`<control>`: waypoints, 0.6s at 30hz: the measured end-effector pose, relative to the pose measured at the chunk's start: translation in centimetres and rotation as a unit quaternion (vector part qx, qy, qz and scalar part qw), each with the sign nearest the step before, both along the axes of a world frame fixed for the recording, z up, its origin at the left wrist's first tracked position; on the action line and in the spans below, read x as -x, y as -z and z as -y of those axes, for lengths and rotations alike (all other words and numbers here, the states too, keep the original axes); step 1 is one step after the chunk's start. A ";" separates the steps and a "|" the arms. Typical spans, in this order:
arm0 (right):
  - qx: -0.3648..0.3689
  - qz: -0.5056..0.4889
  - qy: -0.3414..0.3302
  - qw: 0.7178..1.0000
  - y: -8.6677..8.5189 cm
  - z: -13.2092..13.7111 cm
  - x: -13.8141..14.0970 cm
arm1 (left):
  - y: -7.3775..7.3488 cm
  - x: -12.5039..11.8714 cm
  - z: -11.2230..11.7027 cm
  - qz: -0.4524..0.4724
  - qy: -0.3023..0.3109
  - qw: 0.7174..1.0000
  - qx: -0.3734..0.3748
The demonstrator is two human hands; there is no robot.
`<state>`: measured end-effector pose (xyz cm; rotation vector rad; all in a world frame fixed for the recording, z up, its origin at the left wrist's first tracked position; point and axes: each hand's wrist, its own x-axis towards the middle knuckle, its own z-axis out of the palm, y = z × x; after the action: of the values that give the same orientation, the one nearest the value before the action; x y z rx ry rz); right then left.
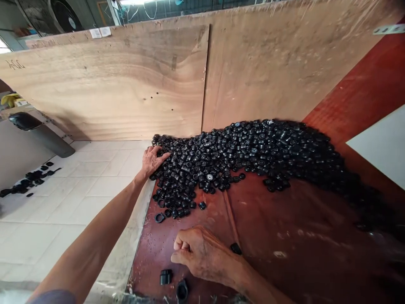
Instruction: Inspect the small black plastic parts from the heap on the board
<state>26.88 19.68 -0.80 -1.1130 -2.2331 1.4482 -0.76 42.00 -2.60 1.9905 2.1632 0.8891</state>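
Note:
A long heap of small black plastic ring-shaped and cap-shaped parts (240, 145) lies against the plywood board. My left hand (153, 160) rests on the heap's left end, thumb apart from the fingers and fingertips partly hidden among the parts. Nearer to me, my right hand (202, 253) is curled closed above the red-brown tabletop (268, 219). Whatever it may hold is hidden inside the fingers. Close below it are a black cylindrical part (166, 277) and a black ring with a lug (182, 290). Another dark part (236, 248) lies beside my right wrist.
Plywood boards (136, 84) wall off the back, with a red panel (357, 80) at right. On the left, a pale tiled surface (95, 169) carries a grey cylinder with a black top (44, 133) and scattered black pieces (28, 181). A fan (66, 17) stands behind the boards.

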 end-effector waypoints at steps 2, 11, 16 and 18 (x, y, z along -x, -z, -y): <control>-0.003 -0.003 -0.001 1.000 0.2 0.0 0.0 | 0.2 -0.4 1.7 0.004 -0.001 1.000 -0.001; -0.045 -0.004 -0.002 0.999 0.2 -0.4 -0.2 | 0.3 -2.4 11.9 0.025 -0.037 0.998 -0.033; -0.103 0.003 0.029 0.994 0.4 -0.9 -0.5 | 0.6 -4.0 15.8 0.026 -0.080 0.996 -0.044; -0.114 0.003 0.037 0.993 0.5 -1.1 -0.7 | 0.6 -4.6 16.7 0.030 -0.095 0.994 -0.051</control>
<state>27.57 20.82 -1.29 -1.1128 -2.2673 1.1277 3.79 25.30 -3.22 1.7967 2.3478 1.0913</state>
